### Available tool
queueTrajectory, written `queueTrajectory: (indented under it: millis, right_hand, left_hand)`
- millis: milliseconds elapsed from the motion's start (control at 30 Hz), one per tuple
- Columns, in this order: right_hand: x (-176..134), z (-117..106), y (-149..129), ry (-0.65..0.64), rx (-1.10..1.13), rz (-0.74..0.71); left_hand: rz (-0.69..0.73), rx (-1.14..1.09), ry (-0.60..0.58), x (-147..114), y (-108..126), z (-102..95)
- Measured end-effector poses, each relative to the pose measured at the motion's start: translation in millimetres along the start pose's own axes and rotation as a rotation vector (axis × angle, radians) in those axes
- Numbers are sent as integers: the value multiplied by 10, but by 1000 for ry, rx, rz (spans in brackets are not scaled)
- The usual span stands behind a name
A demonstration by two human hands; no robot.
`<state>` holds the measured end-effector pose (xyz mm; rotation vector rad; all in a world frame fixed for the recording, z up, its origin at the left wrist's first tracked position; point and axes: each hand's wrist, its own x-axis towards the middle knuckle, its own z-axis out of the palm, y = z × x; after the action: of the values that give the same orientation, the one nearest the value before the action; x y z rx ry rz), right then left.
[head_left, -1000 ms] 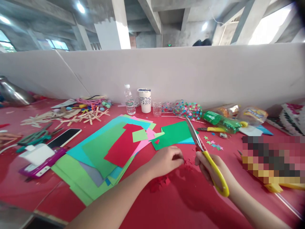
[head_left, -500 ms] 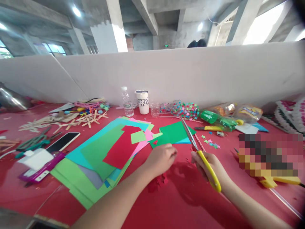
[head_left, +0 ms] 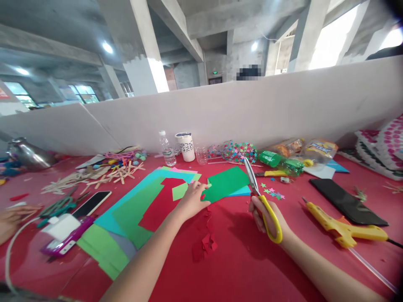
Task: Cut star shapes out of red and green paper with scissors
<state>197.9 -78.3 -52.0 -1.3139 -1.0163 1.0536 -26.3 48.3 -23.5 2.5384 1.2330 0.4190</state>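
Observation:
My right hand [head_left: 267, 214] is closed around scissors [head_left: 267, 212] with yellow handles, blades pointing up and away. A small red bit shows by its fingertips; I cannot tell what it is. My left hand [head_left: 192, 197] reaches over the coloured papers, thumb and fingers apart around a tiny red paper piece [head_left: 203, 196] at the edge of a dark green sheet [head_left: 229, 182]. Beneath and beside that hand lie a light green paper piece [head_left: 179, 191] and a red sheet [head_left: 157, 212]. Red paper scraps [head_left: 208, 243] lie on the red table nearer me.
A yellow glue gun [head_left: 344, 228] and black phone [head_left: 349, 201] lie right. Star cutouts [head_left: 272, 191], a green bottle [head_left: 283, 161] and a white cup [head_left: 185, 147] sit farther back. Another person's hand [head_left: 14, 220] is far left, near pliers [head_left: 59, 205] and wooden sticks [head_left: 116, 174].
My left hand has moved left and away from me onto the papers, opening its fingers. My right hand still holds the scissors. The camera view has tilted, and another person's hand shows more at left.

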Motion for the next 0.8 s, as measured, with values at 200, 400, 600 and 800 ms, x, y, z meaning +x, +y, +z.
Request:
queueTrajectory:
  millis: [200, 400, 600, 800]
  right_hand:
    - [74, -14, 91, 0, 61, -7]
    - [91, -4, 128, 6, 83, -9]
    - [102, 3, 105, 20, 87, 0]
    - [112, 10, 100, 18, 80, 13]
  left_hand:
    - [-7, 153, -103, -177, -15, -33]
    - [45, 103, -163, -250, -193, -128]
    - [1, 223, 70, -19, -278, 39]
    - [65, 275, 49, -3, -192, 155]
